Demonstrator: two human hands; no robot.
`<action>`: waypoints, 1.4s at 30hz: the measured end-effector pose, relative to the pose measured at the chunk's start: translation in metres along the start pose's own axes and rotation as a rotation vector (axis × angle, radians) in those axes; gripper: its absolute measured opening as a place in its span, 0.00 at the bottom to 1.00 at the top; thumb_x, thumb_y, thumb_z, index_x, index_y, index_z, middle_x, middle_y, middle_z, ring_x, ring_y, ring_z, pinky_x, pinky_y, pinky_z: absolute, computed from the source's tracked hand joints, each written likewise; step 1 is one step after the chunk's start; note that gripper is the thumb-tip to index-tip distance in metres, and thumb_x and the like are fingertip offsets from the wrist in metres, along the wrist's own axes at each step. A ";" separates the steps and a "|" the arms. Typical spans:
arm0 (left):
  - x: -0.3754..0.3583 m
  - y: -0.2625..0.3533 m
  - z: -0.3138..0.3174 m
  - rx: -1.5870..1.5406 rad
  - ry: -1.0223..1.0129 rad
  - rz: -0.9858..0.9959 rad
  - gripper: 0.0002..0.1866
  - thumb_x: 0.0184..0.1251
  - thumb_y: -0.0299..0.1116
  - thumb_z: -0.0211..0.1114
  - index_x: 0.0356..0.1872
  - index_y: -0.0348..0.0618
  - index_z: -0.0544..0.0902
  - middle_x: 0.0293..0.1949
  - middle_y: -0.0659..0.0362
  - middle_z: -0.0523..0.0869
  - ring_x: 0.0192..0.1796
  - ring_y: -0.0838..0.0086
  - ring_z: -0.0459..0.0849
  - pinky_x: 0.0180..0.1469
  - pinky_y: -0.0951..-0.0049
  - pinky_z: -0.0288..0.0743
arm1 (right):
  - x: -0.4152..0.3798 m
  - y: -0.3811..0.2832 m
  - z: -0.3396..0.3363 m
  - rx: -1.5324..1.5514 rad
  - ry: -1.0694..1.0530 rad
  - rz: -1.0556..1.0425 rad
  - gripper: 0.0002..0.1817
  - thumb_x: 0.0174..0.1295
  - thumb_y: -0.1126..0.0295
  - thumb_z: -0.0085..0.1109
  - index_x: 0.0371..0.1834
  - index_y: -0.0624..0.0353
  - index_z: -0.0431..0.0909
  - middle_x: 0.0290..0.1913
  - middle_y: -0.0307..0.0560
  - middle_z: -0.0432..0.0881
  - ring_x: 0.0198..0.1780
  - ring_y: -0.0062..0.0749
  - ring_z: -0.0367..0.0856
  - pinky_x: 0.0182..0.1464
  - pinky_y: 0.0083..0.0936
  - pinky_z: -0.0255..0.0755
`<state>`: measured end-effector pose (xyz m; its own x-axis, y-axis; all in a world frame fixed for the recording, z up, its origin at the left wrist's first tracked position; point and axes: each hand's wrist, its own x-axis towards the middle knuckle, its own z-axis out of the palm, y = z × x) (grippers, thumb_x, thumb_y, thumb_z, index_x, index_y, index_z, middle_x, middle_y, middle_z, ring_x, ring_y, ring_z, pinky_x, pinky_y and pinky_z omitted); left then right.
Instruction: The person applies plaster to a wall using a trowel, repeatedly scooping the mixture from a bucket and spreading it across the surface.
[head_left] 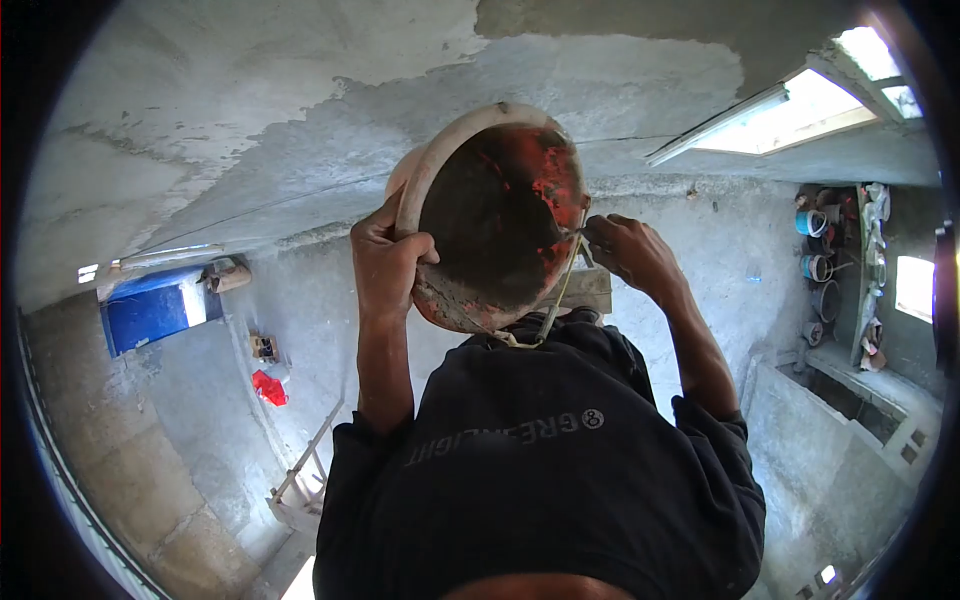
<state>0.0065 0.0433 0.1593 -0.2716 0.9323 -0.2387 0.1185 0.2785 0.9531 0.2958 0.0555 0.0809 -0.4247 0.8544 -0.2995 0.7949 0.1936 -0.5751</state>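
Note:
A round bucket point(480, 225), tilted with its mouth facing me, is held in front of my chest. Its inside is dark, with red patches and grey mortar-like residue. My left hand point(385, 250) grips the bucket's left rim, the thumb over the edge. By the opposite rim, my right hand point(632, 258) is closed, its fingertips pinched around a small dark piece that I cannot make out. A pale cord point(558, 295) runs from the rim near those fingers down toward the bucket's lower edge.
Rough grey plaster point(300, 130), partly darker, spreads overhead. A bright window opening point(790, 115) is at upper right. Several buckets point(815, 268) line the right wall beside a ledge. A red item point(269, 388) lies at left, above a wooden frame point(310, 460). A blue panel point(150, 312) is farther left.

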 end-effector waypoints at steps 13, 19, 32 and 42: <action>-0.010 0.041 0.014 0.066 -0.241 0.040 0.33 0.35 0.15 0.53 0.53 0.34 0.81 0.34 0.57 0.86 0.23 0.85 0.74 0.25 0.83 0.72 | 0.032 -0.017 -0.004 -0.164 -0.102 -0.176 0.12 0.52 0.67 0.64 0.42 0.50 0.82 0.35 0.48 0.82 0.38 0.44 0.82 0.38 0.38 0.76; -0.009 0.048 0.019 0.035 -0.288 0.028 0.33 0.33 0.16 0.54 0.52 0.32 0.81 0.30 0.57 0.85 0.21 0.84 0.73 0.25 0.83 0.72 | 0.050 -0.012 0.007 -0.247 -0.015 -0.316 0.13 0.54 0.63 0.62 0.44 0.47 0.82 0.34 0.47 0.82 0.37 0.44 0.82 0.39 0.36 0.77; -0.005 0.027 0.007 -0.053 -0.160 0.006 0.33 0.35 0.15 0.52 0.53 0.31 0.80 0.25 0.59 0.83 0.18 0.84 0.74 0.22 0.84 0.69 | 0.033 -0.023 0.038 0.505 -0.181 -0.357 0.25 0.49 0.66 0.66 0.52 0.62 0.79 0.46 0.60 0.82 0.48 0.46 0.82 0.51 0.37 0.75; 0.014 -0.030 -0.032 -0.367 0.261 -0.208 0.27 0.40 0.18 0.55 0.50 0.33 0.80 0.19 0.62 0.77 0.17 0.80 0.73 0.18 0.81 0.66 | 0.036 0.015 0.016 0.733 -0.144 -0.065 0.34 0.47 0.52 0.70 0.52 0.67 0.79 0.31 0.41 0.84 0.29 0.16 0.74 0.32 0.24 0.74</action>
<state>-0.0310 0.0406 0.1336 -0.4893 0.7638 -0.4210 -0.2948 0.3095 0.9041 0.2855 0.0820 0.0494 -0.5540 0.7706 -0.3150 0.2948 -0.1723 -0.9399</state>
